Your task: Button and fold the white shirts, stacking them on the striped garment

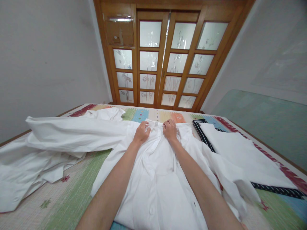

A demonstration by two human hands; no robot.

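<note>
White shirt lies front up across the centre and lower centre of the frame, its collar at the middle, between the two hands. The left hand has its thumb and fingers pinched together on the collar's left side; the right hand is curled closed on the right side, its fingertips partly hidden. The cloth looks thin, smooth and matt, with soft creases fanning down from the neck and pale round buttons along the front. One sleeve runs broad and fairly flat to the left, over another white garment crumpled at the lower left; the other sleeve bunches in loose folds toward the lower right. Both bare forearms cross the shirt front and hide strips of it. Beneath everything spreads a woven-looking cover in bands of green, cream, blue, orange and dark red, with small star-like motifs. At the right of the frame, a flat white folded cloth rests on black fabric with white patterning. A pale green panel with a rounded corner stands behind it. At upper centre are wooden doors with frosted panes bearing bamboo-like designs; a brown sheet at upper left of them carries a small pale mark too tiny to read. Plain grey-white walls flank the doors.
</note>
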